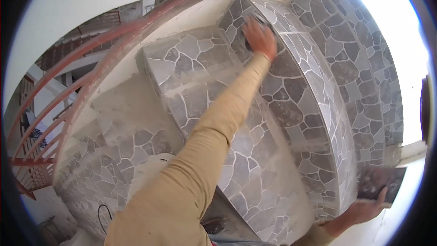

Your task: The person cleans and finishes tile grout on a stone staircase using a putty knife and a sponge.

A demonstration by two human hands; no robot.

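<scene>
My left hand [259, 38] reaches far out in a tan sleeve and presses down on the edge of a curved step [296, 105] clad in grey irregular stone tiles with pale grout. A small dark pad [262, 18] shows under its fingers, mostly hidden by the hand. My right hand [365, 209] is low at the right, close to the step's riser, and holds a dark flat square slab [381, 183] by its lower edge.
More tiled steps [359, 64] curve away on the right. A lower step [191, 64] and bare cement treads [123, 105] lie to the left. A red metal railing [68, 91] runs along the left side. A thin black cable [104, 214] hangs at the bottom left.
</scene>
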